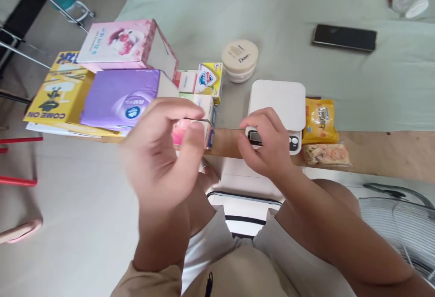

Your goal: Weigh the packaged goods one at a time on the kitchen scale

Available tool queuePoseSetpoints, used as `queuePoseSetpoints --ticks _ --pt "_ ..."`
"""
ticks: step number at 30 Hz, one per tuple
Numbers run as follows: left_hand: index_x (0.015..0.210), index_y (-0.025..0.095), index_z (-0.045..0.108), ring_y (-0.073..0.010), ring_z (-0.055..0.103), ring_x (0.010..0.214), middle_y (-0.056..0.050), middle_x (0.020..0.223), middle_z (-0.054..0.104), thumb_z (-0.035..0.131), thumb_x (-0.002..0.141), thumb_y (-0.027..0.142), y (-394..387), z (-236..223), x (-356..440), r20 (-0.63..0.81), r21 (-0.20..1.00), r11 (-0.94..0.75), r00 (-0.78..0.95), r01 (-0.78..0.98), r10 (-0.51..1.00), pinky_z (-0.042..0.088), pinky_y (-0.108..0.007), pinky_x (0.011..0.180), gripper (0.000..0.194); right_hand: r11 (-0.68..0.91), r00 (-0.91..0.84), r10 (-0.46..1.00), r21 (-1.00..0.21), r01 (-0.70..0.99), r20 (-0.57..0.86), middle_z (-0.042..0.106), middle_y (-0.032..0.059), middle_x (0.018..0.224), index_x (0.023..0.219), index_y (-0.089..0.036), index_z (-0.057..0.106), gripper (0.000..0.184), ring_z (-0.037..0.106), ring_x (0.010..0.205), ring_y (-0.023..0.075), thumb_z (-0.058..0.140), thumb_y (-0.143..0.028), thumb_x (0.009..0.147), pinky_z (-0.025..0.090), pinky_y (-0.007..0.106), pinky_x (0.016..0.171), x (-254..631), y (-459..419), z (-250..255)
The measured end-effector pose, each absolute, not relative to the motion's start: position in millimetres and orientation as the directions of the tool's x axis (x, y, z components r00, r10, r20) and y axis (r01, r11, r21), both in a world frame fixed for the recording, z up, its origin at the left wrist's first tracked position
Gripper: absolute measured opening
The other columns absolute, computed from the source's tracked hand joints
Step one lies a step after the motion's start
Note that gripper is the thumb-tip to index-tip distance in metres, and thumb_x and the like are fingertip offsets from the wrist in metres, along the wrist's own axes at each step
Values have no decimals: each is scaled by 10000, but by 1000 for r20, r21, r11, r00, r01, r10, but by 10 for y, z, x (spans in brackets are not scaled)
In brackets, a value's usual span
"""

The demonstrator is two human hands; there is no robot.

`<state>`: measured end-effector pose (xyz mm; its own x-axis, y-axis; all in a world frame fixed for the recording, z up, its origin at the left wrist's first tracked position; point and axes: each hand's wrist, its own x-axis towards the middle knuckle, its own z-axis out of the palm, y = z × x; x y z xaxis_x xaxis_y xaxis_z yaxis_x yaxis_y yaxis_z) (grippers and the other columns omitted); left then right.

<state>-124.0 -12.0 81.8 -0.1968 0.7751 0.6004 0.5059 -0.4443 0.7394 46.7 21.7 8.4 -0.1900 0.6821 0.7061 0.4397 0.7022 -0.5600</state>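
White scale (pixel 277 104) sits at the near edge of the table, its platform over the green cloth (pixel 288 29) and its front panel on the brown strip (pixel 370 149) that borders the person's side. Little of that strip shows in front of the panel before the drop to the person's legs. The right hand (pixel 267 140) is half curled at the panel, thumb and forefinger bent apart around the left part of the display (pixel 254 138); whether it grips the panel or merely touches it, I cannot tell. The left hand (pixel 163 152) is raised nearer the camera and blurred, fingers bent and thumb set apart from them, loosely open; its palm is partly hidden.

On the right, a yellow packet (pixel 320 120) and a clear packet (pixel 326 154) crowd the scale's side, the latter along the strip. On the left, a gap of cloth and brown strip separates the scale from some small boxes (pixel 210 81), with a purple pack (pixel 122 97) close beyond them. A lidded tub (pixel 239 59) stands near the scale's far left corner. Past the scale's far edge the cloth runs broadly onward, with a black phone (pixel 345 37) well off to the right
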Motion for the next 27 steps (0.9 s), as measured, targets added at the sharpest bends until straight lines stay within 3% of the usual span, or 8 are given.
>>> queuePoseSetpoints --ticks 3,8,11,16,20,24,27 --pt "800 254 776 -190 661 817 2 804 721 620 847 128 -96 906 -1393 710 690 -461 -397 558 582 540 -414 776 206 689 -200 711 -612 389 674 694 58 965 1022 -242 588 161 695 880 199 577 -137 901 565 367 743 218 292 121" --pt "789 233 773 -246 702 1006 -3 864 740 594 702 149 53 808 -1914 748 664 -373 -563 648 352 512 -488 1043 216 663 -264 748 -658 357 609 737 110 1205 1138 -242 602 239 726 1112 250 599 -178 908 610 426 917 -89 324 205" --pt "919 210 782 -226 662 1015 -21 949 747 619 690 234 75 690 -2214 707 698 -258 -585 669 397 516 -443 999 282 650 -345 758 -684 331 554 697 131 1412 1287 -247 589 346 669 1338 278 584 -221 942 586 484 1079 -217 276 249" --pt "1103 153 715 -212 675 878 -48 936 726 647 632 355 50 617 -2364 400 867 10 -709 498 581 507 -387 787 517 562 -542 768 -765 314 341 567 163 1613 1546 -197 460 571 464 1587 303 512 -322 992 435 607 1275 -351 211 302" --pt "1026 163 737 -213 687 893 -44 903 699 648 705 307 -4 682 -2240 419 882 -65 -711 467 565 513 -371 780 363 488 -585 772 -823 293 249 410 161 1729 1666 -163 275 786 388 1633 332 553 -377 962 259 692 1360 -379 201 326" --pt "960 198 787 -185 651 873 -19 898 691 602 769 207 -95 824 -1931 499 855 -164 -692 492 521 514 -346 757 266 523 -481 786 -833 182 388 391 131 1743 1686 -230 215 802 381 1637 301 560 -372 975 369 599 1346 -305 164 387" --pt "998 242 801 -234 678 1042 -17 1031 734 634 802 207 -177 887 -1656 536 843 -322 -616 432 577 556 -430 957 260 594 -297 784 -799 100 546 465 143 1674 1646 -244 293 687 446 1588 295 511 -375 1008 449 543 1299 -141 149 460"
